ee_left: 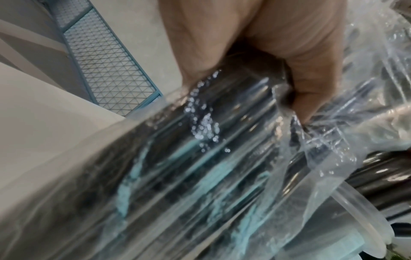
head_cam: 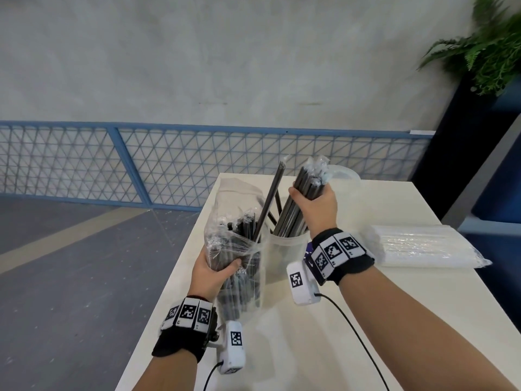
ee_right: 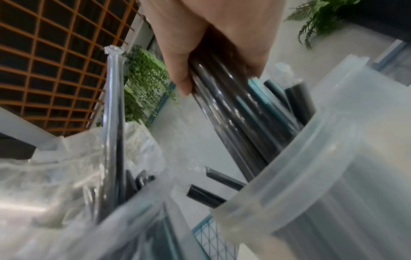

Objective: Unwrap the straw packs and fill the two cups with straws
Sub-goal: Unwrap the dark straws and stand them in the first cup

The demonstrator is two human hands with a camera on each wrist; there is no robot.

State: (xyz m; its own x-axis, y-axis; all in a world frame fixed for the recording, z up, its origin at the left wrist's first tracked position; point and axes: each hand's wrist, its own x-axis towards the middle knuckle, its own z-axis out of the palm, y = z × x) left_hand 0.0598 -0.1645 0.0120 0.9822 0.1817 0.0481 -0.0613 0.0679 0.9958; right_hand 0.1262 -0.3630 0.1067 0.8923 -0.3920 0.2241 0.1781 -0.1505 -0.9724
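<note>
left hand [head_cam: 210, 273] low, fingers curled in a grip, right hand [head_cam: 315, 206] raised higher, fist clenched, both forearms extended forward

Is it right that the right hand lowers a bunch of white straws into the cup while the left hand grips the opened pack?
Not quite: the bunch of straws in the right hand is black, as the head view shows. The left hand does grip the opened pack beside the cup.
</note>
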